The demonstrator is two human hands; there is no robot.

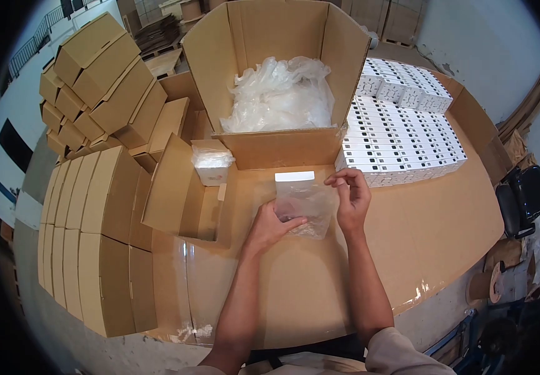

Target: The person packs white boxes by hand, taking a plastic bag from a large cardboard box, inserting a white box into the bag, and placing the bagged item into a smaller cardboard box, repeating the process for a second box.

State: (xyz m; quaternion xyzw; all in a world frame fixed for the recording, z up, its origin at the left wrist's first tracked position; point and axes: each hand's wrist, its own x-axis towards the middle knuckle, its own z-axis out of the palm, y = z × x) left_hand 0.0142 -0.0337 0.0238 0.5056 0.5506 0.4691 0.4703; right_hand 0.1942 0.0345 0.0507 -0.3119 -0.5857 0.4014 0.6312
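In the middle of the table, a small white box [295, 177] sits partly inside a clear plastic bag [317, 215], its white top end showing at the upper edge. My left hand [271, 226] grips the bag and box from the left, thumb lying across the front. At the upper right edge of the bag is my right hand [352, 195], its fingers curled with thumb and fingertips pinched on the film. To the left stands an open brown carton [179, 187] with a bag-wrapped white box [212, 167] in its far end.
A large open carton [276, 150] full of clear plastic bags [282, 97] stands at the back. Rows of white boxes [401, 137] are stacked at right. Brown cartons [110, 194] pile up at left. A black chair [523, 200] is beyond the table's right edge.
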